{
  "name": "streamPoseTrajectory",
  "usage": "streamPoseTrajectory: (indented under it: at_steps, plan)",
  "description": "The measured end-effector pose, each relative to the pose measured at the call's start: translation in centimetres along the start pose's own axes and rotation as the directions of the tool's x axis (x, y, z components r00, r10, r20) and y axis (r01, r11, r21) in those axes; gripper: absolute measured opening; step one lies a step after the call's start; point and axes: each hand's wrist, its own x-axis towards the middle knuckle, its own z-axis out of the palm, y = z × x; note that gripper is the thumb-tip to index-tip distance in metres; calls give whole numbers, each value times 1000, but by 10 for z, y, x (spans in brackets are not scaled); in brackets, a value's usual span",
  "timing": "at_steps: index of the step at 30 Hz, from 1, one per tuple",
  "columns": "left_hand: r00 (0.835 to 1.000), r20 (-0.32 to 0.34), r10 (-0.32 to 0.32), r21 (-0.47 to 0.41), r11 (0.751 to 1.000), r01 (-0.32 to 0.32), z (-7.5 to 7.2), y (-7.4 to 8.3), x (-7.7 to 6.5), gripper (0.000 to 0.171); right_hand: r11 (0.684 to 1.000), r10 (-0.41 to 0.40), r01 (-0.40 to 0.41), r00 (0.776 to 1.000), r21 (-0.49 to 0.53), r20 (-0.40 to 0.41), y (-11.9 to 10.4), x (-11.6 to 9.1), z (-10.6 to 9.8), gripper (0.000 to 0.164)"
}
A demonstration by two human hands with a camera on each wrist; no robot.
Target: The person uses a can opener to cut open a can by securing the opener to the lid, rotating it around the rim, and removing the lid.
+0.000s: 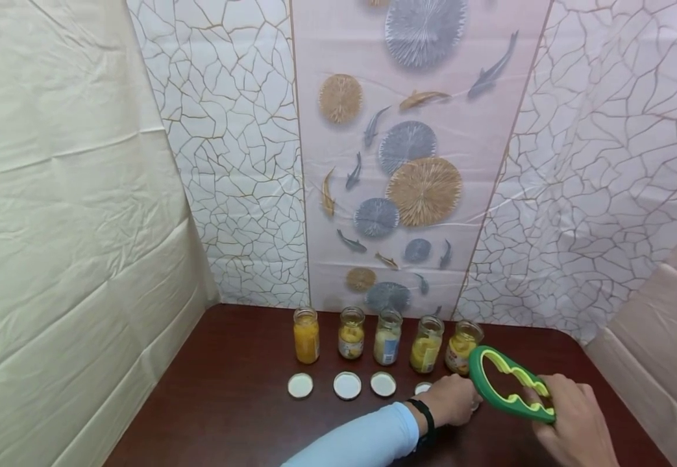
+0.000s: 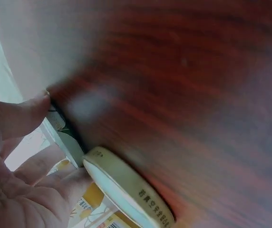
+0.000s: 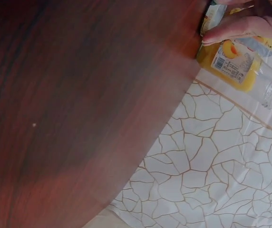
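My left hand (image 1: pixel 454 399) reaches down to the table at the right and pinches a jar lid (image 2: pixel 68 145) by its rim, thumb on one side and fingers on the other. Beside those fingers lies another upturned lid (image 2: pixel 126 190) with dark lettering on its edge. My right hand (image 1: pixel 578 421) grips a green jar opener (image 1: pixel 513 405) with yellow-green toothed inner edges, held above the table. Just behind the opener stands the rightmost jar (image 1: pixel 462 350), uncapped, with yellow fruit inside; its label shows in the right wrist view.
Several more uncapped glass jars form a row at the back, from an orange-filled jar (image 1: pixel 306 340) at the left to a yellow one (image 1: pixel 427 347). Upturned white lids (image 1: pixel 346 385) lie in front of them. Patterned cloth (image 1: pixel 250 194) hangs behind the dark wooden table (image 1: pixel 227 402).
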Motion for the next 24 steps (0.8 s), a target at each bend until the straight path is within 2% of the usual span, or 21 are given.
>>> streamPoseTrajectory:
  at_steps: [3, 5, 7, 8, 12, 15, 17, 20, 22, 24]
  plan:
    - [998, 1, 56, 96, 994, -56, 2, -1, 3, 28, 1000, -4, 4, 1000, 5, 4, -1, 1, 0, 15]
    - [997, 26, 78, 166, 983, -81, 2, 0, 6, 20, 1000, -4, 4, 1000, 5, 6, -1, 1, 0, 15]
    - [996, 69, 60, 203, 977, -73, 2, 1, 8, 7, 1000, -4, 4, 1000, 6, 7, -2, 1, 0, 15]
    - [995, 93, 38, 195, 979, -56, 2, 2, 8, 8, 1000, -4, 4, 1000, 7, 7, -2, 1, 0, 15]
    - [987, 153, -50, 138, 990, 28, 1, 9, 9, 43, 1000, -17, 17, 1000, 24, -7, -2, 0, -1, 15]
    - [987, 149, -61, 122, 992, 42, -2, 13, 8, 57, 999, -31, 32, 999, 33, -21, 0, -1, -2, 12]
    - [990, 137, -40, 129, 991, 22, -4, 13, 6, 61, 999, -38, 39, 999, 36, -27, 1, -1, -3, 14]
    - [993, 117, 21, 176, 984, -42, -6, 12, 0, 57, 998, -42, 44, 998, 38, -35, 2, -1, -4, 23]
    - [992, 90, 89, 221, 969, -107, -6, 11, -8, 53, 998, -45, 47, 998, 40, -40, 4, -2, -5, 29]
    - [985, 49, 165, 263, 949, -172, -4, 9, -21, 50, 998, -39, 41, 998, 39, -39, 5, -4, -6, 25]
